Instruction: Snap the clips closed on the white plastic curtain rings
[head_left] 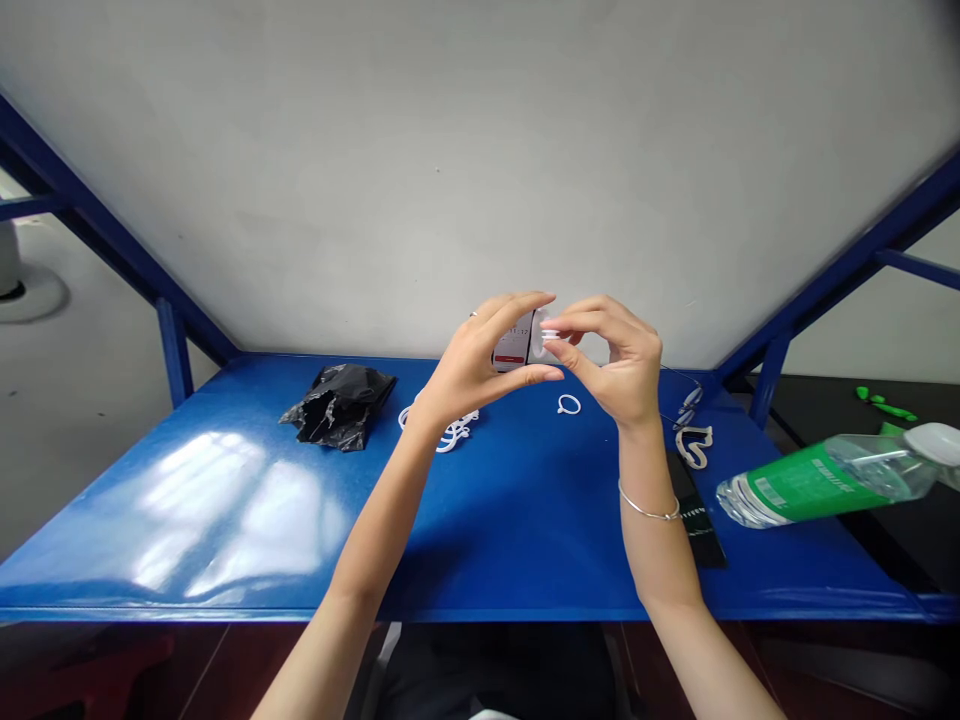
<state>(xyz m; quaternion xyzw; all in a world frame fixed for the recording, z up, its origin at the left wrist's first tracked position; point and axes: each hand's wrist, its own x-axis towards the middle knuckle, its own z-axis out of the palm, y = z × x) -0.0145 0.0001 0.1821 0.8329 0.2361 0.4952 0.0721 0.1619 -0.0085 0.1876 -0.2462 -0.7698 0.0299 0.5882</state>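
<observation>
My right hand (615,360) pinches a small white piece (551,334) between thumb and fingers, above the table's far side. The piece looks like stacked round discs, but its kind is hard to make out. Just left of it my left hand (487,355) is open, thumb and fingers apart, with nothing in it. A phone (512,346) with a lit screen stands behind, partly covered by the left hand. Under the hands, a single white ring (569,405) with a small tab lies on the blue table (517,520). More white rings (456,432) lie in a pile, partly hidden by my left wrist.
A crumpled black plastic bag (341,405) lies at the left. At the right are a green-labelled bottle (832,480), a white curved piece (694,447), a dark flat object (703,525) and glasses (688,403). Blue frame bars (772,370) and a grey wall (465,180) border the table.
</observation>
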